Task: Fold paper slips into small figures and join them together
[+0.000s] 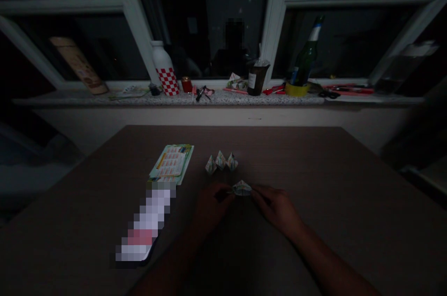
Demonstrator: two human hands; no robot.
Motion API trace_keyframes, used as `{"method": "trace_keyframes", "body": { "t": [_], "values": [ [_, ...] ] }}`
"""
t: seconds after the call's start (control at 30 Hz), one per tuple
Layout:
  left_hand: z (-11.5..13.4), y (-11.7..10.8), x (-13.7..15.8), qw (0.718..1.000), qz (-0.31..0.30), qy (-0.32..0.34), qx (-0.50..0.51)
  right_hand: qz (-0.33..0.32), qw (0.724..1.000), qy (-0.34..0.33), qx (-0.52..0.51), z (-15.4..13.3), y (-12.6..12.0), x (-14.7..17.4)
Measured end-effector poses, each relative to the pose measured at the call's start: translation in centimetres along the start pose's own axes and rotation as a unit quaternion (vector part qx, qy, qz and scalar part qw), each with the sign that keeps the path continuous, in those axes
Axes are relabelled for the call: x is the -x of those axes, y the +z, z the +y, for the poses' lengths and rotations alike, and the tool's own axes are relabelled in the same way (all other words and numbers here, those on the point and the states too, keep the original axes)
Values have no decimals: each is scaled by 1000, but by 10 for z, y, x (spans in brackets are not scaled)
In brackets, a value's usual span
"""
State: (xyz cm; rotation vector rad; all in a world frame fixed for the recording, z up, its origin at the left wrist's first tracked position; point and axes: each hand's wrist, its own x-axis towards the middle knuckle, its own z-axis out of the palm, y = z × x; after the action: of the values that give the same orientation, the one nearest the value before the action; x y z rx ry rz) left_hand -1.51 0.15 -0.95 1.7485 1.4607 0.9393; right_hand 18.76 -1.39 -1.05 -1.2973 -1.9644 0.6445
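Note:
Between my two hands is a small folded paper piece (pixel 242 188), shaped like a little boat with a peak on top. My left hand (pixel 213 203) pinches its left end, fingers closed. At the opposite end, the fingers of my right hand (pixel 279 205) close on its right tip. Just beyond them, three folded paper pieces stand in a row on the table: a left one (pixel 210 165), a middle one (pixel 220 160) and a right one (pixel 232 161). The light is dim, so the finger details are hard to make out.
Left of my hands, a stack of printed paper sheets (pixel 171 163) lies on the brown table (pixel 314 161), with a blurred-out phone (pixel 146 226) nearer me. Along the windowsill (pixel 216 97) stand a checkered bottle (pixel 165 70), a dark cup (pixel 257 77), a green bottle (pixel 305 60) and a tan cylinder (pixel 79 65).

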Motion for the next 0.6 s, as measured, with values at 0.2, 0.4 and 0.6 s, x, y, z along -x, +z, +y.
{"method": "trace_keyframes", "body": {
  "t": [0.2, 0.4, 0.6],
  "values": [
    [3, 3, 3, 996, -15, 39, -77, 21, 1000, -22, 6, 3, 3, 0],
    [8, 10, 11, 980, -34, 129, -147, 11, 1000, -16, 15, 0, 5, 1],
    [15, 15, 17, 977, -53, 123, -164, 10, 999, -41, 13, -3, 12, 2]
  ]
}}
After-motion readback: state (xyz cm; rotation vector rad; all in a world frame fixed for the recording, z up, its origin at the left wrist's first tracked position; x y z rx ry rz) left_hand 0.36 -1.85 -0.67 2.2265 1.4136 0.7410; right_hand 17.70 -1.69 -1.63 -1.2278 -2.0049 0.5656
